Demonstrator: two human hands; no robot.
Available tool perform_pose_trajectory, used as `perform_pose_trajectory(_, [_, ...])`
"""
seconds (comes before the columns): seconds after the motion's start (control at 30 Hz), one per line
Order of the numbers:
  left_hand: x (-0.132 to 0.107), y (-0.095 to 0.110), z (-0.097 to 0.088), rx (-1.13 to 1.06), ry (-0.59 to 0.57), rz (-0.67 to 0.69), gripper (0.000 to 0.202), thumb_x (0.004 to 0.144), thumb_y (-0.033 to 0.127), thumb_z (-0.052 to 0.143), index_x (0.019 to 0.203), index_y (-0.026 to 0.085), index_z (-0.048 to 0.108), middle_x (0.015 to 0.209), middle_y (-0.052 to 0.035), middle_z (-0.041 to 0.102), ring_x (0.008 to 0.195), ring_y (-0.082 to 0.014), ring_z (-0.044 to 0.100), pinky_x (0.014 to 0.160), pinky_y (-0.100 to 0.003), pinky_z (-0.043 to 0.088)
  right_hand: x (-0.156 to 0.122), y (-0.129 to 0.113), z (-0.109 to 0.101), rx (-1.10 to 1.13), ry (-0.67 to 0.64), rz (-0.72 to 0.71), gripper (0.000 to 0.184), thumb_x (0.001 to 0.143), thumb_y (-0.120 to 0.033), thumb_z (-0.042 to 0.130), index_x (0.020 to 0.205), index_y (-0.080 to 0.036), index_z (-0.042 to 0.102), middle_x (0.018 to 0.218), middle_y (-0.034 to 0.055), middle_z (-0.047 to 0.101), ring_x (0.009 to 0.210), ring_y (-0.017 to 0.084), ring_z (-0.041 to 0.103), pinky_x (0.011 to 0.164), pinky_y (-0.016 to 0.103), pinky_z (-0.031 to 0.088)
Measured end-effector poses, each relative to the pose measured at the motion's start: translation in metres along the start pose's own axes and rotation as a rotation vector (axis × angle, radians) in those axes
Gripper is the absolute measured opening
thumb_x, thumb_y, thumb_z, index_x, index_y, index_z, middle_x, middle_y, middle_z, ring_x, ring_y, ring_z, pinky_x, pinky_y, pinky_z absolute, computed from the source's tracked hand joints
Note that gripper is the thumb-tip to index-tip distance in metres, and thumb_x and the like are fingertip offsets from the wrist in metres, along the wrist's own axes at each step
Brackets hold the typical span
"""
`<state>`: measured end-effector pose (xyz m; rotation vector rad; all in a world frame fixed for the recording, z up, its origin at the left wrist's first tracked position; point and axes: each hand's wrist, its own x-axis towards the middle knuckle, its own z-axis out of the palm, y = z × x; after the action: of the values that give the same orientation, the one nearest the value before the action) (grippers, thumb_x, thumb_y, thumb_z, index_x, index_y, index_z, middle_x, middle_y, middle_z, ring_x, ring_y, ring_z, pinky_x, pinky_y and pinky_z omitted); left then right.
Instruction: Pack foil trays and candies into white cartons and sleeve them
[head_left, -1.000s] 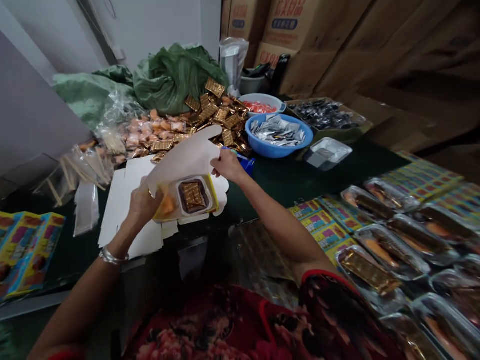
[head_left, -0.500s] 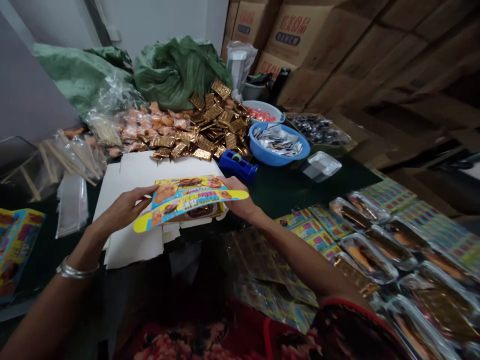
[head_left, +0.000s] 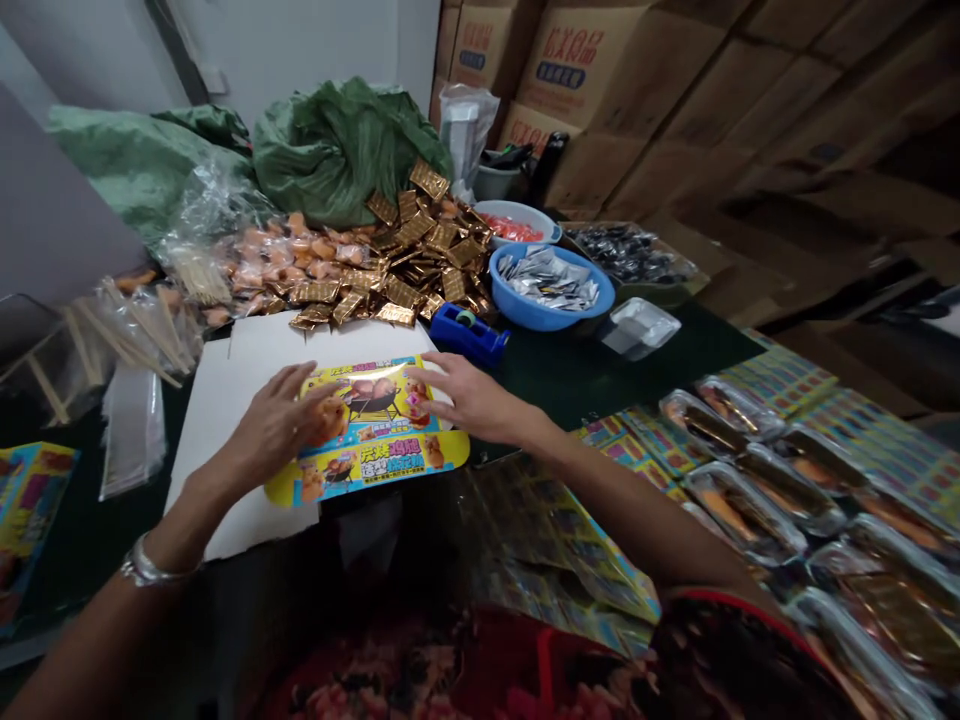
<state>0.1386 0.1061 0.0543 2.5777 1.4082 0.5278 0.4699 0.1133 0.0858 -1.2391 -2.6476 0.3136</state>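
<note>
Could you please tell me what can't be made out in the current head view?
All in the head view:
- Inside of the box: hidden by its lid, under the left hand and right hand.
- Inside of the green bag: hidden by its opaque folds.
- Printed pack: cut off by the left edge.
- Lower-right trays: details blurred.
- Carton: smallest print too small.

Just behind the left hand (head_left: 266,430), a shiny silver-toned bracelet (head_left: 154,562) circles the wrist. Nearer the camera than both hands is a dark garment (head_left: 397,680) printed with red and pinkish floral shapes, a plain red strip (head_left: 546,668) down its front. Behind the right hand (head_left: 480,400), a dark patterned sleeve (head_left: 750,655) ends in red edging (head_left: 727,597).
</note>
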Motion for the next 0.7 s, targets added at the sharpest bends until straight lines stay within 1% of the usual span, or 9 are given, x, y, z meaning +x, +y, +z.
perform_pose_trajectory(0.1, [-0.004, 0.028, -0.002, 0.13, -0.156, 0.073, 0.044, 0.091, 0.02, 0.047, 0.133, 0.028, 0.059, 0.144, -0.0113, 0.053, 0.14, -0.0339, 0.04, 0.11, -0.057, 0.038, -0.001, -0.029, 0.007, -0.071, -0.095, 0.017, 0.04, 0.095, -0.046, 0.057, 0.13, -0.027, 0.058, 0.15, 0.0127, 0.041, 0.124, 0.03, 0.051, 0.097, 0.045, 0.047])
perform_pose_trajectory(0.2, [-0.017, 0.059, 0.002, 0.169, -0.245, 0.086, 0.054, 0.088, 0.039, 0.06, 0.14, 0.026, 0.051, 0.148, -0.0146, 0.048, 0.143, -0.0385, 0.033, 0.101, -0.057, 0.046, -0.003, -0.044, 0.012, -0.077, -0.158, 0.102, 0.037, 0.097, -0.047, 0.053, 0.127, -0.027, 0.057, 0.147, 0.0116, 0.043, 0.106, 0.026, 0.06, 0.083, 0.038, 0.05])
perform_pose_trajectory(0.27, [-0.029, 0.075, 0.01, 0.24, -0.242, 0.068, 0.067, 0.083, 0.043, 0.067, 0.145, 0.027, 0.046, 0.153, -0.0168, 0.042, 0.145, -0.0423, 0.027, 0.094, -0.057, 0.051, -0.002, -0.049, 0.015, -0.04, -0.143, 0.121, 0.032, 0.097, -0.043, 0.054, 0.122, -0.023, 0.059, 0.142, 0.0113, 0.046, 0.099, 0.022, 0.062, 0.078, 0.033, 0.049])
perform_pose_trajectory(0.33, [-0.037, 0.083, 0.018, 0.344, -0.186, 0.009, 0.062, 0.086, 0.028, 0.063, 0.146, 0.027, 0.047, 0.153, -0.017, 0.042, 0.145, -0.0423, 0.029, 0.089, -0.056, 0.054, 0.0, -0.051, 0.014, -0.006, -0.096, 0.142, 0.027, 0.095, -0.038, 0.058, 0.114, -0.019, 0.062, 0.138, 0.0116, 0.049, 0.098, 0.02, 0.063, 0.077, 0.03, 0.047])
perform_pose_trajectory(0.4, [-0.039, 0.081, 0.018, 0.382, -0.119, -0.024, 0.054, 0.089, 0.012, 0.05, 0.142, 0.025, 0.052, 0.149, -0.0152, 0.049, 0.142, -0.0376, 0.038, 0.088, -0.051, 0.056, 0.004, -0.052, 0.007, 0.03, -0.052, 0.153, 0.02, 0.092, -0.034, 0.063, 0.102, -0.017, 0.066, 0.13, 0.0114, 0.055, 0.097, 0.019, 0.062, 0.077, 0.028, 0.046])
perform_pose_trajectory(0.47, [-0.032, 0.073, 0.003, 0.316, -0.071, -0.022, 0.053, 0.088, 0.005, 0.044, 0.136, 0.024, 0.058, 0.142, -0.0131, 0.057, 0.136, -0.0327, 0.047, 0.089, -0.046, 0.056, 0.01, -0.052, -0.012, 0.088, -0.058, 0.099, 0.017, 0.091, -0.033, 0.063, 0.087, -0.016, 0.068, 0.112, 0.0086, 0.064, 0.089, 0.017, 0.062, 0.074, 0.026, 0.044])
perform_pose_trajectory(0.53, [-0.014, 0.06, -0.025, 0.191, -0.118, -0.05, 0.049, 0.087, 0.009, 0.048, 0.131, 0.025, 0.063, 0.131, -0.0114, 0.066, 0.124, -0.0304, 0.058, 0.085, -0.041, 0.058, 0.019, -0.054, -0.037, 0.166, -0.147, -0.024, 0.026, 0.094, -0.038, 0.058, 0.082, -0.017, 0.07, 0.094, 0.005, 0.068, 0.08, 0.015, 0.062, 0.069, 0.025, 0.042])
perform_pose_trajectory(0.63, [0.027, 0.041, -0.076, 0.057, -0.32, -0.136, 0.042, 0.081, 0.017, 0.06, 0.121, 0.025, 0.069, 0.095, -0.0063, 0.077, 0.079, -0.0248, 0.071, 0.06, -0.031, 0.056, 0.036, -0.061, -0.069, 0.114, -0.25, -0.126, 0.036, 0.087, -0.052, 0.066, 0.098, -0.019, 0.071, 0.092, 0.0046, 0.071, 0.079, 0.018, 0.063, 0.067, 0.026, 0.043])
perform_pose_trajectory(0.7, [0.055, 0.031, -0.101, 0.024, -0.405, -0.15, 0.038, 0.076, 0.017, 0.065, 0.113, 0.023, 0.073, 0.074, -0.001, 0.074, 0.057, -0.019, 0.065, 0.05, -0.027, 0.049, 0.049, -0.067, -0.073, -0.083, -0.157, -0.052, 0.05, 0.075, -0.055, 0.078, 0.106, -0.017, 0.068, 0.098, 0.0092, 0.072, 0.085, 0.024, 0.065, 0.071, 0.03, 0.045])
